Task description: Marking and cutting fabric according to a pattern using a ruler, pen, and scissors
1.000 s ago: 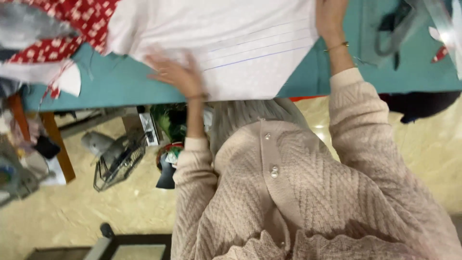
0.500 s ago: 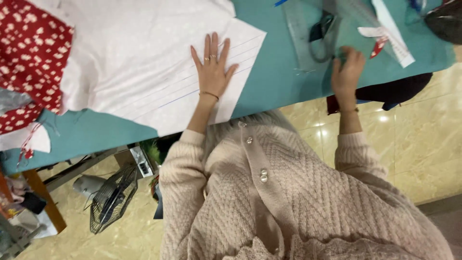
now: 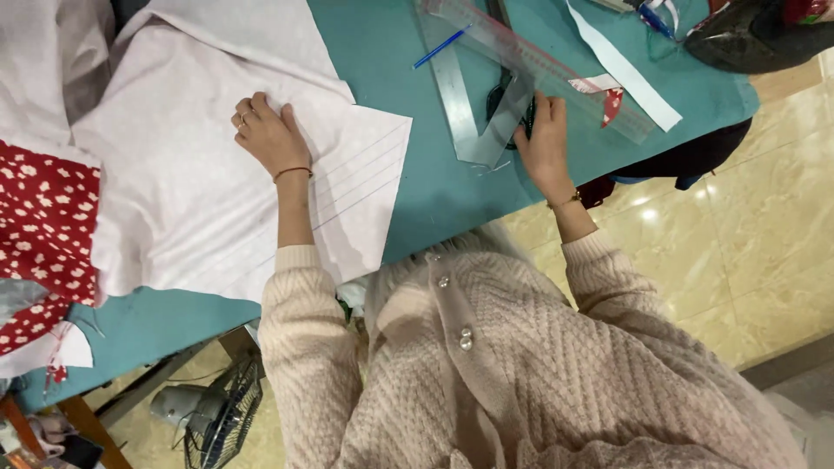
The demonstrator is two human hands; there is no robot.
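Note:
My left hand (image 3: 265,135) rests palm down on a white fabric piece (image 3: 191,200) marked with thin drawn lines, which lies on the teal table (image 3: 434,191). It holds nothing and its fingers are slightly curled. My right hand (image 3: 543,143) grips the near end of a clear angled ruler (image 3: 465,104). A long clear straight ruler (image 3: 539,61) lies across the angled one. Dark scissors (image 3: 502,97) show through the plastic just left of my right fingers. Both sleeves are beige knit.
Red fabric with white dots (image 3: 39,226) lies at the left edge. A blue pen (image 3: 441,46), a white paper strip (image 3: 625,69) and a dark object (image 3: 756,35) sit at the far side. A floor fan (image 3: 221,417) stands under the table, over a glossy tiled floor (image 3: 764,234).
My left hand has slid left across the white fabric. My right hand stays at the clear rulers and has closed on the angled one. The view has shifted.

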